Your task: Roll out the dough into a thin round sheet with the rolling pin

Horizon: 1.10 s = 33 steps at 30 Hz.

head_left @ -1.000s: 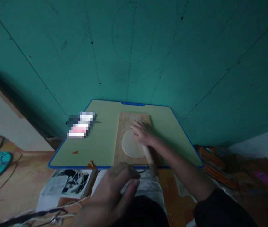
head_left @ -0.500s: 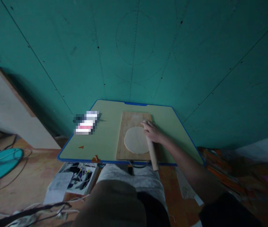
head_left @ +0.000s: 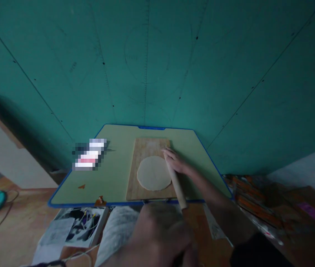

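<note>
A round, flat sheet of dough (head_left: pixel 154 173) lies on a wooden board (head_left: pixel 149 145). My right hand (head_left: pixel 174 159) has its fingers closed over the far part of a rolling pin (head_left: pixel 178 187). The pin slants along the board's right side, by the dough's right edge, and its near end juts past the table's front edge. Close to the camera, low in the picture, is my left hand (head_left: pixel 160 233), large and blurred. It is in front of the table, over my lap, and its fingers are too smeared to read.
The board stands on a pale green table (head_left: pixel 115 167) with a blue rim, against a green wall (head_left: pixel 146 55). A pixelated object (head_left: pixel 90 155) is at the table's left. Below are an open box (head_left: pixel 83 226) of cables and, at right, stacked items (head_left: pixel 254 200).
My left hand has come into clear view at the bottom. The camera view has shifted, so the table sits lower and more to the left. My right hand stays on the rolling pin.
</note>
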Tool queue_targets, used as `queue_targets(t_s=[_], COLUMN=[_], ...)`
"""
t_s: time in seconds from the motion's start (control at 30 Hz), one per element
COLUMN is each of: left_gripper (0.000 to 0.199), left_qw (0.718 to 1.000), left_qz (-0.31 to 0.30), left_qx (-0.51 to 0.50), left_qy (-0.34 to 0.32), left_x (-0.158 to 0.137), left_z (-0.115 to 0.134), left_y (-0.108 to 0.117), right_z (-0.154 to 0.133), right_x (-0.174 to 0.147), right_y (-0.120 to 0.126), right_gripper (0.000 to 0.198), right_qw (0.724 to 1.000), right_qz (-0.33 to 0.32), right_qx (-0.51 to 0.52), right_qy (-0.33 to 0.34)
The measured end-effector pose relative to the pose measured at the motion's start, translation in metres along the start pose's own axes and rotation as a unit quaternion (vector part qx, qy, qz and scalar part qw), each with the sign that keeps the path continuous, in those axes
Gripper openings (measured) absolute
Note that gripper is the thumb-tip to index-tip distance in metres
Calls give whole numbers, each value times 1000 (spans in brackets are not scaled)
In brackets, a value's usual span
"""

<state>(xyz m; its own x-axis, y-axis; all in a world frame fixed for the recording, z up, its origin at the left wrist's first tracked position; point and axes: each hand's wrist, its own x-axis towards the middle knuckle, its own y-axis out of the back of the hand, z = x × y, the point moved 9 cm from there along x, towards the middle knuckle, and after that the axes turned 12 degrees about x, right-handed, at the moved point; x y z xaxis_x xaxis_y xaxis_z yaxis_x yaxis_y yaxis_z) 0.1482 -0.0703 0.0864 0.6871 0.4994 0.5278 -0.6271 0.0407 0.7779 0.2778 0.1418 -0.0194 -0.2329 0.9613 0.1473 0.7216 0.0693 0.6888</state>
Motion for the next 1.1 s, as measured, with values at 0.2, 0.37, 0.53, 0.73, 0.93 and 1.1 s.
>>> queue_targets(t_s=[0.2,0.37,0.53,0.73,0.93,1.1], left_gripper=[19,11,9,25,59,55], left_qw=[989,985,986,985,978,977], left_qz=[-59,-27,-41,1,-5,-18], left_qx=[128,158,154,169,183,197], left_qy=[-53,-70,-59,32,104,85], left_x=[31,32,31,2,-37,-32], left_z=[-9,-16,-25,-39,-53,-51], left_y=[-86,-112,-106,-95,-63,-66], right_z=[14,11,2,-24,-82,-75], right_x=[-6,-6,2,15,26,27], right_y=[12,10,6,-14,-43,-42], right_gripper=[42,42,40,36,29,28], right_qw=[998,998,999,994,984,990], right_qz=[49,53,33,-1,36,10], right_qx=[25,32,21,-88,-171,-143], right_qy=[7,9,-2,-72,-29,-8])
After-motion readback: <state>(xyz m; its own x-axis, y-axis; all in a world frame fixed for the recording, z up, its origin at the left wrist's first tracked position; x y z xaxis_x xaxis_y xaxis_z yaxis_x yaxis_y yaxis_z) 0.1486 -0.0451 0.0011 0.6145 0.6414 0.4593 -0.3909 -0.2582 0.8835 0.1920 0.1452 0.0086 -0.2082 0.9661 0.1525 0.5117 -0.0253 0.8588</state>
